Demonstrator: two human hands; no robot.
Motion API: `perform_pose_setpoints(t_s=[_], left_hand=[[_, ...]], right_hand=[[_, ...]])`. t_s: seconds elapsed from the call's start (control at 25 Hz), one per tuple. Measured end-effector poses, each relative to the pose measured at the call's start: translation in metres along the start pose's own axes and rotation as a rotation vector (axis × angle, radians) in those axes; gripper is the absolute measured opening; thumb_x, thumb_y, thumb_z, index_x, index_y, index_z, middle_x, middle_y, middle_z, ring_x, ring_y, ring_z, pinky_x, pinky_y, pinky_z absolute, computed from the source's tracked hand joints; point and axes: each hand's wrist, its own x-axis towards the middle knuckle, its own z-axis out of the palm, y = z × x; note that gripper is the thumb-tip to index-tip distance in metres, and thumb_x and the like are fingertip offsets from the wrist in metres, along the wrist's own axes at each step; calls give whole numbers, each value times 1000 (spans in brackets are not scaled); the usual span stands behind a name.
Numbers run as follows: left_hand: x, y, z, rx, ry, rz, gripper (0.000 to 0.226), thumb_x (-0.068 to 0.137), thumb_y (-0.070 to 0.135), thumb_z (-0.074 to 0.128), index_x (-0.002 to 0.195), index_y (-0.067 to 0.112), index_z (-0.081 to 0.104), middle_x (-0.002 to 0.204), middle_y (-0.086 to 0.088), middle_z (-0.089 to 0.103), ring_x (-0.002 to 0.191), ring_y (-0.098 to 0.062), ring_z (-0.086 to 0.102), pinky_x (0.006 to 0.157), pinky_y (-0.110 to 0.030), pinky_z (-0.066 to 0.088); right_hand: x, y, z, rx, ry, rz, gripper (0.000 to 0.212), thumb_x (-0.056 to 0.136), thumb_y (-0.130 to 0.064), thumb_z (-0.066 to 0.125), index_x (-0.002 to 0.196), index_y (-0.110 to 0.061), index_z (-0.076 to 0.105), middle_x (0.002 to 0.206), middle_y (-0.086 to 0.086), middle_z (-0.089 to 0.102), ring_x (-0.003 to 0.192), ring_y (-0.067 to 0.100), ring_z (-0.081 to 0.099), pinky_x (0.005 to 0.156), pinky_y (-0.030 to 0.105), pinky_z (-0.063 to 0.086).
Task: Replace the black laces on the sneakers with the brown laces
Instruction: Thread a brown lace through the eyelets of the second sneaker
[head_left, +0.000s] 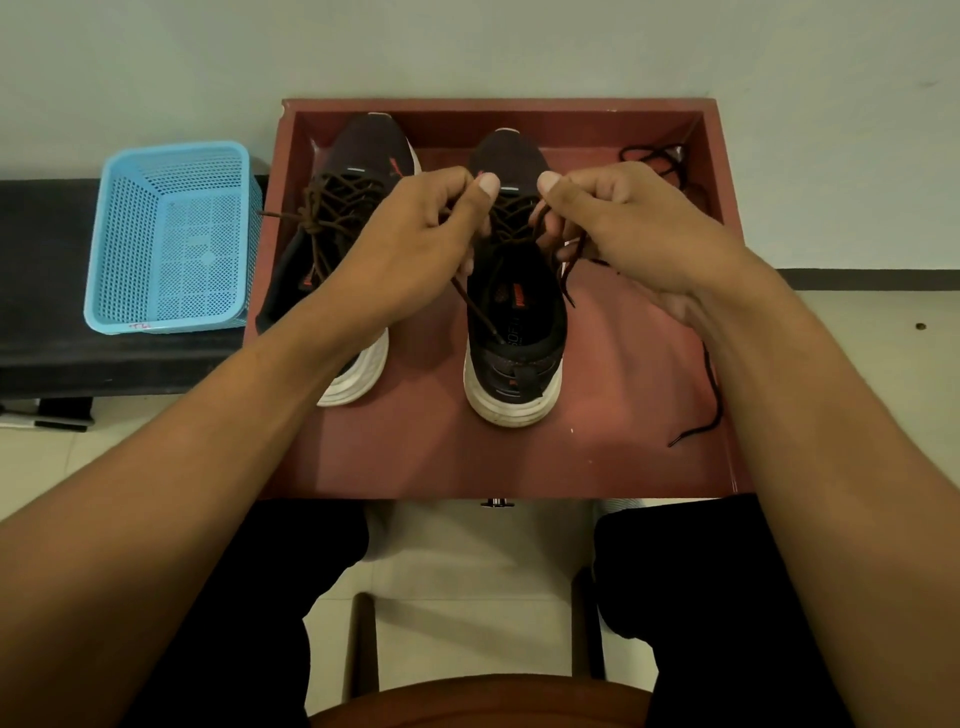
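**Brown laces in, black laces loose in tray**

Left-side sneaker (363, 150): dark upper, white sole, upright, toe away from the camera. Its brown lace (332, 208) is fully threaded and knotted, ends trailing left.

Right-side sneaker (514, 364): same look, upright, heel toward the camera, tongue open. The second brown lace (475, 312) is criss-crossed through its eyelets and untied; left hand (415, 234) and right hand (639, 228) each pinch one end above the tongue, tips dangling.

Black laces (649, 156): out of the shoes, bunched at the far right corner of the red tray (623, 364), one strand trailing along the right wall.
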Motion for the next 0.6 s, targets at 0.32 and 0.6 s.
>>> perform_pose_setpoints(t_s=[0.32,0.6], left_hand=[[-3,9,9,-346,-22,-63,40,112,41,42,87,12,52,78,-6,65,47,-12,43,54,-25,41],[-2,9,8,-370,-36,-37,32,113,35,42,102,8,56,80,-9,52,49,-13,34,47,-27,32]], right_hand=[[-1,-8,8,405,-46,138,28,106,-31,61,89,-9,66,86,5,76,74,11,60,68,23,45],[1,-8,13,497,-36,168,28,109,-32,56,90,-12,64,83,3,69,68,7,53,65,20,45]])
